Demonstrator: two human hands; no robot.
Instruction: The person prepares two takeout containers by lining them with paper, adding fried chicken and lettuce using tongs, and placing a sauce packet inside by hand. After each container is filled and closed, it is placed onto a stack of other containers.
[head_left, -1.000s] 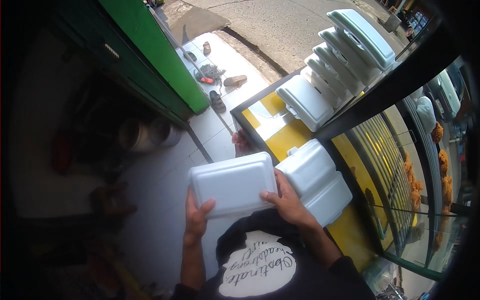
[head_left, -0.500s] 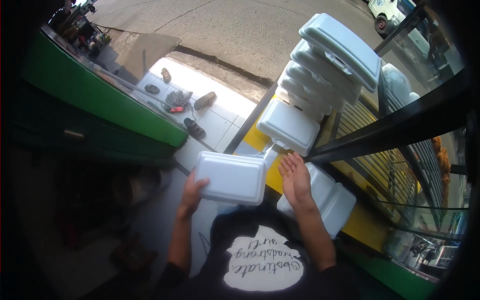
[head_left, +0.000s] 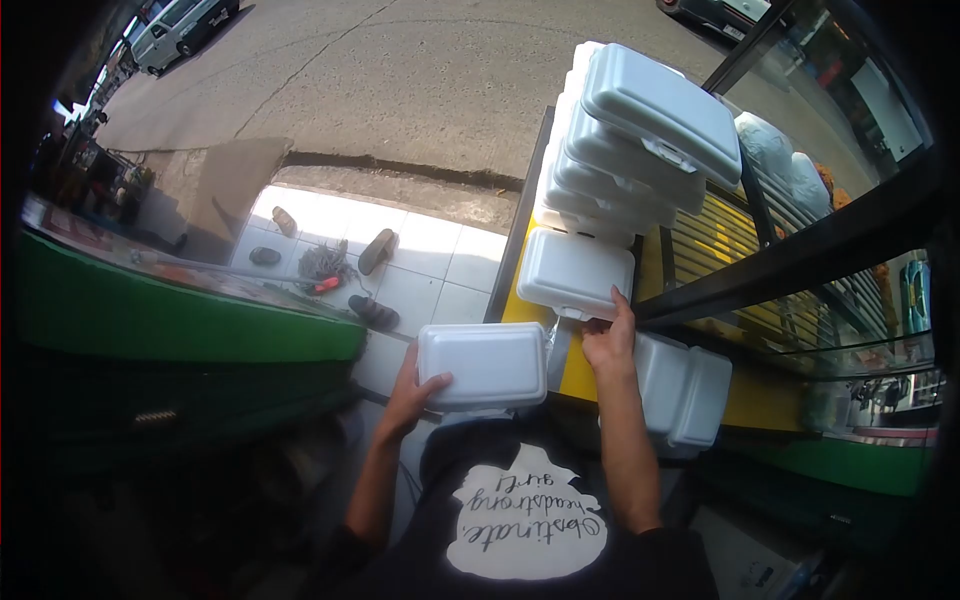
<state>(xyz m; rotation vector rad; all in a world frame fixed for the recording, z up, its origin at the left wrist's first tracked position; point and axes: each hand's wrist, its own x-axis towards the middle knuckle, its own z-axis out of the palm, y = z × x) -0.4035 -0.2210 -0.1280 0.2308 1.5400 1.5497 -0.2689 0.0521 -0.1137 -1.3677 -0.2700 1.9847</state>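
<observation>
My left hand (head_left: 408, 396) holds a closed white foam takeout box (head_left: 482, 364) by its left side, thumb on the lid and the other fingers beneath. Another closed foam box (head_left: 576, 268) sits at the near end of the yellow counter, in front of a tall stack. My right hand (head_left: 612, 338) grips this box at its near right corner, thumb on top and fingers curled under the edge. Just right of that forearm lies an opened foam box (head_left: 690, 388), partly covered by the arm.
A leaning stack of foam boxes (head_left: 630, 165) rises on the yellow counter (head_left: 577, 372). Black framing and a metal rack (head_left: 715, 250) stand to the right. Sandals (head_left: 376, 252) and a grey mop head (head_left: 325, 265) lie on white tiles. A green counter (head_left: 190, 320) is at left.
My right hand has gone from open beside the counter box to gripping its corner. The left-hand box has shifted slightly right and down. The camera view has turned.
</observation>
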